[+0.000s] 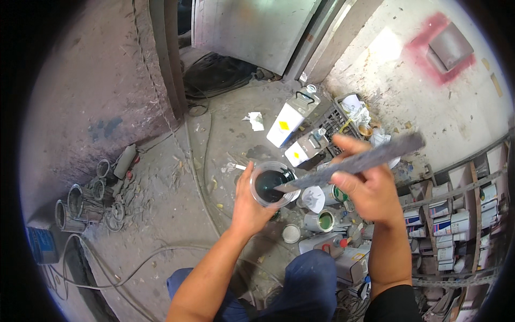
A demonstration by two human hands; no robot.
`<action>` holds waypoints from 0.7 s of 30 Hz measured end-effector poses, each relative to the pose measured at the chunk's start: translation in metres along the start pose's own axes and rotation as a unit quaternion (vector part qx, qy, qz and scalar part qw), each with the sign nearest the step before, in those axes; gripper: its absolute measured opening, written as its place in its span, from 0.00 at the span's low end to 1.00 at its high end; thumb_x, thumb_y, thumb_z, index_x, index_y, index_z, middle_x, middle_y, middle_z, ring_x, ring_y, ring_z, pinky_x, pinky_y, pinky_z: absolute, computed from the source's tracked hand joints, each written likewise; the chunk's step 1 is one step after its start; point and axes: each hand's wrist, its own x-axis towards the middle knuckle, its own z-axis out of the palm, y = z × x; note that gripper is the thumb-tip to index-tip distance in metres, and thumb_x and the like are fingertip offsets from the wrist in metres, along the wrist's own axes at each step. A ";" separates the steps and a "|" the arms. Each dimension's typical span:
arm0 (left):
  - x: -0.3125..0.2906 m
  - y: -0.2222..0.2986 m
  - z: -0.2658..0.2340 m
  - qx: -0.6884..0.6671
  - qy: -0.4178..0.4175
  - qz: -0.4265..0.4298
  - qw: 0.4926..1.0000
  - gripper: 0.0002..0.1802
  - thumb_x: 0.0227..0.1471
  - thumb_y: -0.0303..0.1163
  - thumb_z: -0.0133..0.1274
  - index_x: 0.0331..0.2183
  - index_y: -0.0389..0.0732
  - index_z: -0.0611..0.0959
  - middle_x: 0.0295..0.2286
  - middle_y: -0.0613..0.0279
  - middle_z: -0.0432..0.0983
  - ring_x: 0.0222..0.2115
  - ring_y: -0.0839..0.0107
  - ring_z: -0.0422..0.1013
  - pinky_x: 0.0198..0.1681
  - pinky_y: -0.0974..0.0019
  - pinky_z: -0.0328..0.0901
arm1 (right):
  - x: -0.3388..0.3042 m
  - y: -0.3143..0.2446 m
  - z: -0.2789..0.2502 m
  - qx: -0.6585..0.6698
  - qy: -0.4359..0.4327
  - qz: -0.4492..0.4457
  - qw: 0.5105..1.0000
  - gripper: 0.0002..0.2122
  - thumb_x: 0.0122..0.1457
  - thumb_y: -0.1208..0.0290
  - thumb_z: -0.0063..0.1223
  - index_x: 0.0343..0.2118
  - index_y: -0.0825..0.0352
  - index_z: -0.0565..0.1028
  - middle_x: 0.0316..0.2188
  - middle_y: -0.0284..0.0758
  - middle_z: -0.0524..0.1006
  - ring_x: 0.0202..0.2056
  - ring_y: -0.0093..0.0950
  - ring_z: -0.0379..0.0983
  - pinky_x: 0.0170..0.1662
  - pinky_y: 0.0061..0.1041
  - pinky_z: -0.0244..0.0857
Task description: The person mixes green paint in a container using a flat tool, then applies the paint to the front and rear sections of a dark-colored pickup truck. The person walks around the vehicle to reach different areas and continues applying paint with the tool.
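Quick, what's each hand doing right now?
Left hand: closed around a clear cup of dark paint.
Right hand: closed on a flat stir stick.

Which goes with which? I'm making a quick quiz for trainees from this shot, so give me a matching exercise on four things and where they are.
Things:
1. clear cup
2. flat stir stick
3. open green-paint can
4. round white lid

Places:
A. on the floor under the right hand
B. in the left hand
C. on the floor by the knee
D. in the right hand, tip in the cup

Pairs: 1-B, 2-D, 3-A, 4-C
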 end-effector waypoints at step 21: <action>0.006 -0.009 0.007 0.007 -0.047 0.015 0.999 0.41 0.37 0.39 0.71 0.52 0.37 0.73 0.54 0.43 0.66 0.61 0.46 0.56 0.62 0.52 0.56 | 0.019 -0.001 0.022 -0.093 -0.091 -0.173 0.976 0.20 0.57 0.77 0.59 0.54 0.70 0.72 0.36 0.35 0.78 0.38 0.24 0.75 0.39 0.25 0.70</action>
